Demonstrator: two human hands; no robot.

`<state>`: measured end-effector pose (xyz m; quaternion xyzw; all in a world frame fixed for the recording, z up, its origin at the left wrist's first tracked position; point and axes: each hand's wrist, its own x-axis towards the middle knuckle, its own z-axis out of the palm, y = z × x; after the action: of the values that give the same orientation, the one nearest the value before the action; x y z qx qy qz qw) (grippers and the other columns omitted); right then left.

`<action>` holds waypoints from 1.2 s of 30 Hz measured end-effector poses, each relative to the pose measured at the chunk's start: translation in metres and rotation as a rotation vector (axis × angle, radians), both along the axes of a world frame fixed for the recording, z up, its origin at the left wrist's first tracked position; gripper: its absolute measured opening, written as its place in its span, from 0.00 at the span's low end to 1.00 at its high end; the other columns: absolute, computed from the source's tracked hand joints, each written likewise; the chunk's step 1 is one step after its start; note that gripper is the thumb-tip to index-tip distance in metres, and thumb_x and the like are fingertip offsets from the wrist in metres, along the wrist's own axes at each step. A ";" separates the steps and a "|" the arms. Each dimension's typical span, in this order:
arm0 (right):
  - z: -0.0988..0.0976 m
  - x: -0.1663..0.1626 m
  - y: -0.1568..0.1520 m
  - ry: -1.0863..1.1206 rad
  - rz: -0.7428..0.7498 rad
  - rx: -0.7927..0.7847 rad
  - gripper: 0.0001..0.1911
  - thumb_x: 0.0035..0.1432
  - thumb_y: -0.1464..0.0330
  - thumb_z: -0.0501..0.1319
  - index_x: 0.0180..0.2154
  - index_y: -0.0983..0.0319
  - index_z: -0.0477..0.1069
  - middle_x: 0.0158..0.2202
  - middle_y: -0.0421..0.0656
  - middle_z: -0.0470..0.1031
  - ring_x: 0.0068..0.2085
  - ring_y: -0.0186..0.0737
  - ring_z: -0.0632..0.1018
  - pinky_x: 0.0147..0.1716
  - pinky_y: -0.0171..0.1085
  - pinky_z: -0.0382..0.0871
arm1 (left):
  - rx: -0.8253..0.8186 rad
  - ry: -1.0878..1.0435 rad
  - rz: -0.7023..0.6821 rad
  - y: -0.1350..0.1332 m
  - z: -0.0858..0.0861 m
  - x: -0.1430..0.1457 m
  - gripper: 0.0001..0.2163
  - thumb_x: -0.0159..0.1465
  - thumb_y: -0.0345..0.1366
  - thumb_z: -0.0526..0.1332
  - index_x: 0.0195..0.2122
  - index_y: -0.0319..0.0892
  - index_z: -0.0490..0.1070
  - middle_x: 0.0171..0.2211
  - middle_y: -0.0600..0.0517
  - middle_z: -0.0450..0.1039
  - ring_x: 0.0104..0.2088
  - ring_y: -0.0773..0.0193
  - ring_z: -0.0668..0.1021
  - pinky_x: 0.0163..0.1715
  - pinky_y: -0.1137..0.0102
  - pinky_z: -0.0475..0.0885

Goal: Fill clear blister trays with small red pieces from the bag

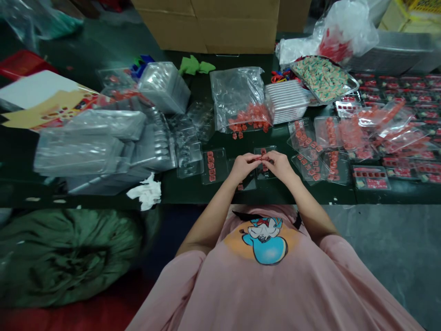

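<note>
My left hand point(245, 166) and my right hand point(277, 164) meet fingertip to fingertip, pinching a small red piece point(259, 158) between them. Below the fingers lies a clear plastic tray point(272, 174) with red pieces in a column, partly covered by my hands. To the left is another clear tray point(220, 172) with a full column of red pieces. Under my left wrist a further tray point(250, 185) shows in part. Beyond my hands, a clear bag point(236, 89) lies on its side with loose red pieces point(253, 117) at its mouth.
Stacks of clear plastic trays point(86, 151) stand at the left, near a crumpled white tissue point(146, 191). Filled trays point(332, 165) spread to the right. A tray of small green and beige pieces point(322, 78) sits behind them. A cardboard box point(220, 25) stands at the back.
</note>
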<state>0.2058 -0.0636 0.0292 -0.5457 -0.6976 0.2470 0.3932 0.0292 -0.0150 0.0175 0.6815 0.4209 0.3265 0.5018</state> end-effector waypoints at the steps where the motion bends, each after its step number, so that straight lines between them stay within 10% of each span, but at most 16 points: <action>1: 0.001 -0.001 -0.001 -0.041 0.004 0.008 0.05 0.61 0.70 0.60 0.35 0.60 0.74 0.36 0.44 0.75 0.39 0.40 0.76 0.41 0.38 0.69 | 0.009 0.021 -0.002 0.000 0.000 0.000 0.15 0.55 0.42 0.67 0.41 0.41 0.81 0.36 0.47 0.79 0.37 0.60 0.78 0.39 0.67 0.70; 8: 0.003 -0.008 -0.003 -0.186 -0.007 0.009 0.08 0.61 0.73 0.56 0.38 0.60 0.73 0.40 0.47 0.75 0.42 0.43 0.76 0.44 0.40 0.67 | 0.034 0.117 -0.033 0.000 0.004 0.000 0.13 0.57 0.40 0.65 0.41 0.42 0.81 0.33 0.49 0.78 0.33 0.62 0.77 0.35 0.69 0.69; 16: -0.010 -0.009 0.002 0.258 -0.082 -0.108 0.08 0.50 0.73 0.57 0.35 0.59 0.65 0.29 0.37 0.71 0.29 0.33 0.73 0.32 0.34 0.68 | 0.001 0.106 0.068 -0.006 0.001 0.008 0.14 0.52 0.31 0.62 0.38 0.41 0.82 0.35 0.50 0.78 0.32 0.64 0.76 0.35 0.70 0.70; 26: -0.011 -0.003 -0.001 0.479 -0.051 -0.143 0.09 0.52 0.68 0.60 0.36 0.59 0.63 0.31 0.36 0.70 0.29 0.31 0.72 0.31 0.33 0.68 | -0.648 -0.393 0.048 -0.007 0.003 0.012 0.18 0.50 0.43 0.73 0.38 0.36 0.79 0.32 0.45 0.79 0.31 0.65 0.79 0.34 0.70 0.73; 36: -0.017 0.012 -0.001 0.535 -0.053 -0.158 0.13 0.52 0.66 0.61 0.40 0.58 0.62 0.30 0.36 0.71 0.31 0.32 0.73 0.35 0.35 0.68 | -0.351 -0.200 0.057 -0.006 -0.003 0.015 0.17 0.49 0.43 0.72 0.36 0.38 0.79 0.29 0.49 0.78 0.28 0.66 0.76 0.33 0.70 0.72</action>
<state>0.2177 -0.0646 0.0119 -0.5083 -0.5330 0.4253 0.5260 0.0445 -0.0205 0.0148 0.5354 0.4385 0.3285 0.6428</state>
